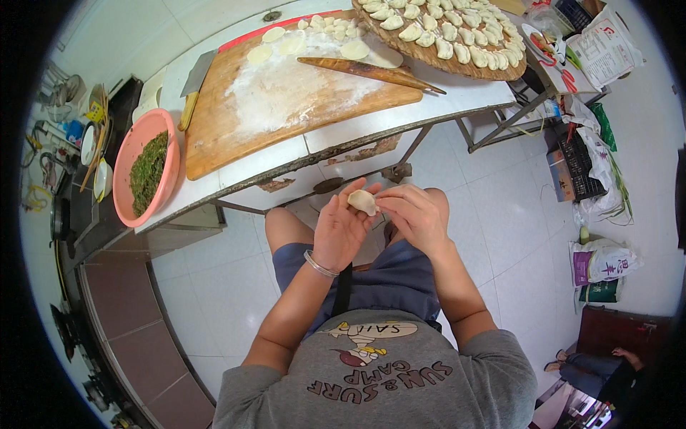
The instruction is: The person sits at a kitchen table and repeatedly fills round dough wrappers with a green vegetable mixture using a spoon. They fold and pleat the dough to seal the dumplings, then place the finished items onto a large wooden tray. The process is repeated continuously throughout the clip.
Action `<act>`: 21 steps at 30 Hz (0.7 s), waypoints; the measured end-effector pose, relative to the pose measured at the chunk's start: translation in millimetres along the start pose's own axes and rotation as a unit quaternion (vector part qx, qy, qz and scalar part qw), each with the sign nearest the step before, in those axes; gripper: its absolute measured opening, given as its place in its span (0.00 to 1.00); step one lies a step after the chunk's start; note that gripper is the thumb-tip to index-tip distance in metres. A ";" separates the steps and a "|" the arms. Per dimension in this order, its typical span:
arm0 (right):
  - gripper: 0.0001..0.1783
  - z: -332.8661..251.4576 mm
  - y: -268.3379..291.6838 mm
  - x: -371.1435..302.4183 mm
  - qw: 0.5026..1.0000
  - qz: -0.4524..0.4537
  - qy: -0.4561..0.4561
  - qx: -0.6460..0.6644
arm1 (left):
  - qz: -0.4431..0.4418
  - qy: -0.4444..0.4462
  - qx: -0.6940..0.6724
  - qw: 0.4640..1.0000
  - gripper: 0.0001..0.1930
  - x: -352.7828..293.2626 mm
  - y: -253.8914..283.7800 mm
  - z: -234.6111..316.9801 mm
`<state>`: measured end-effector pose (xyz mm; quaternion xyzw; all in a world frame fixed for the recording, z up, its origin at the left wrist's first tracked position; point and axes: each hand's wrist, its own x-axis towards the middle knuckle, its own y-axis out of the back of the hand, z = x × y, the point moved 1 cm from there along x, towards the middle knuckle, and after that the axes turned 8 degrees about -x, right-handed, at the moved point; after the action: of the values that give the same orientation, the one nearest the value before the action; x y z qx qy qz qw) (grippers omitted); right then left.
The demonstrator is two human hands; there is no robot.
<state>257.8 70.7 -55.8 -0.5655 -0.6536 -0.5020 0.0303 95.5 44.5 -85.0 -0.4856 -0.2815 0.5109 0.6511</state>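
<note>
Over my lap I hold a pale, folded dumpling (363, 201) between both hands. It lies on the fingers of my left hand (340, 230), which has a silver bangle at the wrist and the thumb against the dumpling's side. With thumb and fingertips my right hand (417, 217) pinches the dumpling's right edge. Beyond my hands, a floured wooden board (207, 146) carries several flat dough wrappers (292, 46), small dough pieces (336, 27) and a tapered rolling pin (357, 71). A pink basin (174, 161) of chopped green filling (148, 174) stands left of the board.
A cleaver (194, 82) lies on the board's left edge. Rows of dumplings fill a round wooden tray (468, 69) at the back right. The table's front edge (282, 166) runs just beyond my knees. Bags (602, 262) stand on the right floor; another person (592, 373) is at lower right.
</note>
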 end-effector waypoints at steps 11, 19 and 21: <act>0.12 -0.7 -0.8 -2.3 1.000 -0.012 -0.009 -0.013 | -0.002 0.014 0.081 0.997 0.29 1.1 0.6 -5.9; 0.08 3.4 -2.8 -10.0 1.000 -0.016 -0.020 0.001 | -0.030 0.008 0.081 0.996 0.26 5.2 7.1 -5.0; 0.09 1.9 2.6 -9.5 0.999 -0.027 -0.019 -0.028 | -0.028 0.009 0.074 0.997 0.26 4.9 5.7 -2.8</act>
<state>264.2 65.0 -60.9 -0.5580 -0.6546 -0.5099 -0.0118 97.3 48.1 -91.9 -0.4328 -0.2509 0.5072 0.7018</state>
